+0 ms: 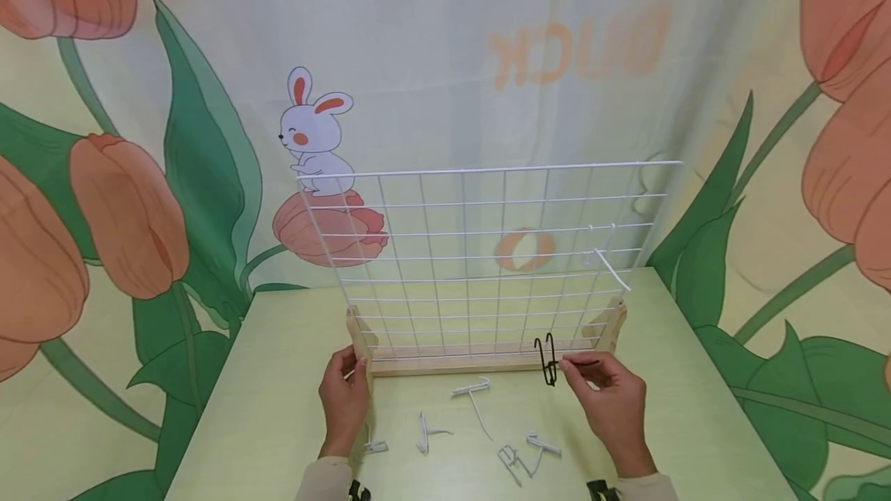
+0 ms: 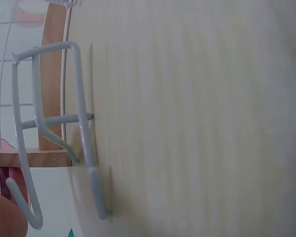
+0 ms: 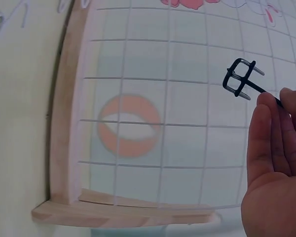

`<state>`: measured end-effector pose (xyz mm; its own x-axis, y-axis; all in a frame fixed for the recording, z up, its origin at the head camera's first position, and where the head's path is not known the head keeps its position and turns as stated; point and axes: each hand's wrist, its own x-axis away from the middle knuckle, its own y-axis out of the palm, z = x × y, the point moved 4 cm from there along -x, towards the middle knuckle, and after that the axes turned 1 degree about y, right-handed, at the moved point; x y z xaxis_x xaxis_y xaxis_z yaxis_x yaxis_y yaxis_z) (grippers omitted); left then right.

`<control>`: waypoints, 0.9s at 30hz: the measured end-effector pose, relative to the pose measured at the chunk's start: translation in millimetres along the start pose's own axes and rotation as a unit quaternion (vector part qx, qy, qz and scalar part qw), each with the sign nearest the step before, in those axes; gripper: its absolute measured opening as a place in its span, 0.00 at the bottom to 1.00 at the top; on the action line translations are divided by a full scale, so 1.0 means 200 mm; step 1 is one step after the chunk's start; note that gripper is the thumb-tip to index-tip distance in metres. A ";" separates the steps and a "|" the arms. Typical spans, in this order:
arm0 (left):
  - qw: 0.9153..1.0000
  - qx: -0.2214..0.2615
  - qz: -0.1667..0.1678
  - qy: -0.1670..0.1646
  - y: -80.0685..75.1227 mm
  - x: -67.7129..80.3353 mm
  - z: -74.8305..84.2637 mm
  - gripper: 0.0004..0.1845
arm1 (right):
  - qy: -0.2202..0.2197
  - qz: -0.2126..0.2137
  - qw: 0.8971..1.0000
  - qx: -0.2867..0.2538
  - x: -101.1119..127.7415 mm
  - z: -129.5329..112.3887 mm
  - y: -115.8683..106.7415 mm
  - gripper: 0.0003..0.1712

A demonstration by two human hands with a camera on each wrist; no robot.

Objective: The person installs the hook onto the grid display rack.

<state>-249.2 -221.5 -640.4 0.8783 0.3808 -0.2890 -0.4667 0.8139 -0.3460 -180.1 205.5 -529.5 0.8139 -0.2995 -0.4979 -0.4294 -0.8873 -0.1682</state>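
My right hand pinches a black wire hook by its arm, its two bent prongs pointing up in front of the grid's lower right. In the right wrist view the hook's square back frame stands out beyond the fingertips. My left hand grips the left end of the wooden stand, thumb on the near side. That stand holds a white wire grid upright. One white hook hangs on the grid at the right. Close to the left wrist camera is another white hook.
Several loose white hooks lie on the pale table in front of the stand, among them one near the base and one farther right. A curtain printed with tulips and a rabbit hangs behind the table.
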 end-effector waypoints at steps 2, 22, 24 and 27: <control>1.000 -0.003 0.002 0.003 0.00 0.00 -0.01 0.15 | -0.021 0.002 1.000 -0.006 -0.01 -0.04 0.01 0.12; 1.000 -0.003 -0.005 0.010 0.00 0.01 0.00 0.16 | -0.200 0.053 0.976 -0.073 -0.14 -0.39 0.08 0.19; 1.000 -0.001 -0.004 0.013 0.00 0.00 0.00 0.16 | -0.207 0.059 0.973 -0.079 -0.15 -0.40 0.08 0.17; 1.000 0.000 -0.004 0.012 0.00 0.00 0.00 0.16 | -0.220 0.066 0.969 -0.088 -0.16 -0.42 0.07 0.12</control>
<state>-248.3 -221.8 -640.1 0.8791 0.3642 -0.3075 -0.4602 0.8166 -0.3483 -179.9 172.6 -445.0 0.4941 -0.2698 -0.8265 -0.4135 -0.9092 0.0496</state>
